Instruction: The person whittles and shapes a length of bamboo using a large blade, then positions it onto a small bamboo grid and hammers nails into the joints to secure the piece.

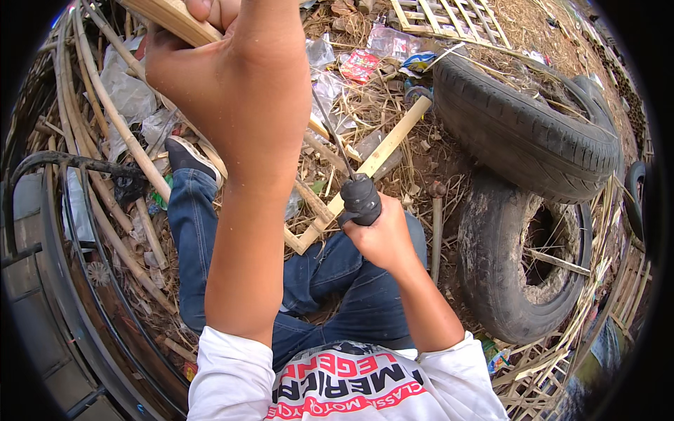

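Observation:
My left hand (225, 67) is raised close to the camera, its fingers closed round a split bamboo piece (175, 21) that runs out of the top edge. Lower down, over my lap, my right hand (387, 237) grips a knife by its black wrapped handle (362, 201). The thin dark blade (328, 121) points up and away, seen nearly edge-on, apart from the ground. Under and beside the knife, a pale bamboo strip (397, 140) slants from my legs toward the far right. Another strip meets its near end in a V shape.
Two worn tyres (491, 133) are stacked or leaning at my right. Long bamboo poles (105, 133) and a black metal frame (77, 165) lie along the left. Plastic wrappers (359, 65), dry stalks and chips litter the ground. A woven bamboo lattice (456, 17) sits at the far side.

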The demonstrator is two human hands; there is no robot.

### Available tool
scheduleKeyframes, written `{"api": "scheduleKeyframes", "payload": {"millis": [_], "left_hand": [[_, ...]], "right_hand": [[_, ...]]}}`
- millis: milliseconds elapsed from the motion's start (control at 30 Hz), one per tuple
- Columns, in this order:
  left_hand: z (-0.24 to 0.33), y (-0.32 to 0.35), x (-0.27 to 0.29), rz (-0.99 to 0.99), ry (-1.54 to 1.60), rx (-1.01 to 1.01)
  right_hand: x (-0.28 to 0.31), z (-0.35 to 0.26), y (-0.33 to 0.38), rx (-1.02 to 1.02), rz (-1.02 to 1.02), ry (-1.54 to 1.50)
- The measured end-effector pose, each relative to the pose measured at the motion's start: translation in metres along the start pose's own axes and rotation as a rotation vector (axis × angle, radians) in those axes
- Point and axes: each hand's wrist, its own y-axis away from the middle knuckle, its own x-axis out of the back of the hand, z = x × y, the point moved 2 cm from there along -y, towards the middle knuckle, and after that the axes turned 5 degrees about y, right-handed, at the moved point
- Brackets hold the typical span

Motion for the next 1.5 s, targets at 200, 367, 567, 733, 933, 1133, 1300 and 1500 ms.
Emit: {"api": "scheduleKeyframes", "payload": {"millis": [200,367,567,733,933,1133,1300,1500], "left_hand": [[0.015,0.013,-0.009,-0.001,-0.146,0.223],[0.009,0.015,-0.006,0.097,-0.169,0.136],[0.013,0.021,-0.005,0.175,-0.193,0.108],[0.02,0.026,0.002,0.109,-0.219,0.132],[0.028,0.029,0.03,-0.219,0.09,0.334],[0.039,0.035,0.035,-0.187,0.016,0.298],[0.034,0.034,0.042,-0.124,-0.033,0.27],[0.043,0.038,0.044,-0.196,-0.002,0.291]], "right_hand": [[-0.001,0.046,-0.003,-0.082,0.052,0.026],[0.0,0.005,0.005,0.017,0.007,-0.054],[0.004,0.089,0.005,-0.325,0.009,0.091],[0.009,0.012,0.014,-0.009,0.033,-0.058],[-0.002,0.031,0.013,-0.078,-0.056,-0.121],[-0.012,0.019,0.003,-0.061,-0.069,-0.063],[-0.015,0.054,-0.001,-0.079,0.0,-0.045],[-0.018,0.022,0.005,-0.063,-0.046,-0.027]]}}
